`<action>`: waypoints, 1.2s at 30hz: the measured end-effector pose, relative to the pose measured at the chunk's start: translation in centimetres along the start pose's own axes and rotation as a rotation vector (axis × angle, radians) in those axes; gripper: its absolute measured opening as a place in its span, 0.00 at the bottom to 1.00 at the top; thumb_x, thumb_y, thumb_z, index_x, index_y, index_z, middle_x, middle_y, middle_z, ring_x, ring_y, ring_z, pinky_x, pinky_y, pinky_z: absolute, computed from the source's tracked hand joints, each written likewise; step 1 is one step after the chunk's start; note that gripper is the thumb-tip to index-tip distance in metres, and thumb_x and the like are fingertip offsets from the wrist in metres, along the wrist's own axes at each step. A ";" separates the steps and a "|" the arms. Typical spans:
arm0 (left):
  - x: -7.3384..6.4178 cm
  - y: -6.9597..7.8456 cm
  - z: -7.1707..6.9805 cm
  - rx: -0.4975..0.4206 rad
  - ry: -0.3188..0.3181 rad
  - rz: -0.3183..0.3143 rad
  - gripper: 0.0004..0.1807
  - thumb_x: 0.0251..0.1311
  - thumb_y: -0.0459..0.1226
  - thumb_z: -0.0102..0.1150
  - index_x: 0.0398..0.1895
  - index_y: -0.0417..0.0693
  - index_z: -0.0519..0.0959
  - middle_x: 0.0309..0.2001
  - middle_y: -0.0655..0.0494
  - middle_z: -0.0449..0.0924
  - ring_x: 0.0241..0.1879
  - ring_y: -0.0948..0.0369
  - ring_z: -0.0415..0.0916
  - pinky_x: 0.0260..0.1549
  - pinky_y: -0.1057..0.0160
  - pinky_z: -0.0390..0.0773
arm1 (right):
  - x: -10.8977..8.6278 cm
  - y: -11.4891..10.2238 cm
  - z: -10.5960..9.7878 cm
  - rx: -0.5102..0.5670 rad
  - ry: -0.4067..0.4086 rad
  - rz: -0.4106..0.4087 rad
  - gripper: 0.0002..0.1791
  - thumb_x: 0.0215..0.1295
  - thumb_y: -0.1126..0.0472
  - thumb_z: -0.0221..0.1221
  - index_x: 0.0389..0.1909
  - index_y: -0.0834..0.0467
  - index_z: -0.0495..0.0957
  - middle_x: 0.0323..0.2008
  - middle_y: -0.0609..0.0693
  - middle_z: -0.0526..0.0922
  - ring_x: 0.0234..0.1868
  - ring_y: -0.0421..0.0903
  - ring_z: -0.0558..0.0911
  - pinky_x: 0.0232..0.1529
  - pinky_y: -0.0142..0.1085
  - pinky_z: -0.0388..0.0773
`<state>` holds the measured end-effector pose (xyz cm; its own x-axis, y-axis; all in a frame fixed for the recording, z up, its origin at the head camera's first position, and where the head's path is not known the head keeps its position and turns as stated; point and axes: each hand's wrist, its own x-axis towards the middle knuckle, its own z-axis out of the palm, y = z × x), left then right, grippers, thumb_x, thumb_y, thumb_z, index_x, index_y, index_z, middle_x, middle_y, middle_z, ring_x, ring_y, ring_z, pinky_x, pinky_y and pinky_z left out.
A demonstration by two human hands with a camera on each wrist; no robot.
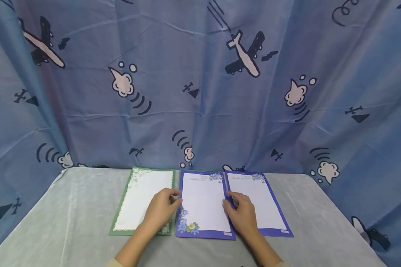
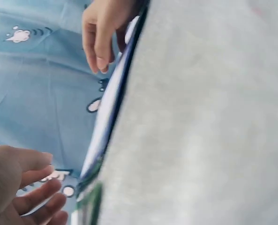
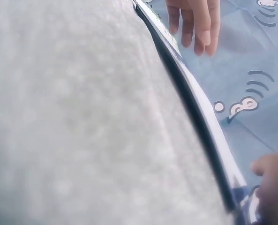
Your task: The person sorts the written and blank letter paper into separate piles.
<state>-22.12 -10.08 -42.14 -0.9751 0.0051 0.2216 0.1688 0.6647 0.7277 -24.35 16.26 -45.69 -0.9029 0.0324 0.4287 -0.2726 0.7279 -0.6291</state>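
Three decorated paper sheets lie side by side. A green-bordered sheet is on the left; a blue-bordered sheet with flowers is in the middle, and a second blue-bordered sheet lies at the right. My left hand is at the middle sheet's left edge, partly over the green one. At its right edge is my right hand, partly covering the right sheet. In the left wrist view, the left hand has thumb and fingers apart, and the right hand has loosely bent fingers. Neither visibly grips paper.
A light grey cloth covers the table. Behind it hangs a blue curtain printed with planes and clouds; its folds come down along both sides of the table.
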 end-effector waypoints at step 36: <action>0.1 -3.6 2.4 0.114 0.004 0.166 0.19 0.50 0.44 0.77 0.46 0.53 0.87 0.62 0.50 0.80 0.59 0.48 0.77 0.58 0.45 0.77 | -0.1 0.5 0.2 -0.023 -0.001 -0.066 0.17 0.54 0.65 0.72 0.46 0.60 0.87 0.49 0.58 0.89 0.54 0.59 0.85 0.57 0.53 0.80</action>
<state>-23.14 -10.65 -46.27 -0.9346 0.1184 0.3354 0.3096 0.7351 0.6032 -24.50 16.46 -46.17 -0.8834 -0.0169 0.4683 -0.3240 0.7440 -0.5844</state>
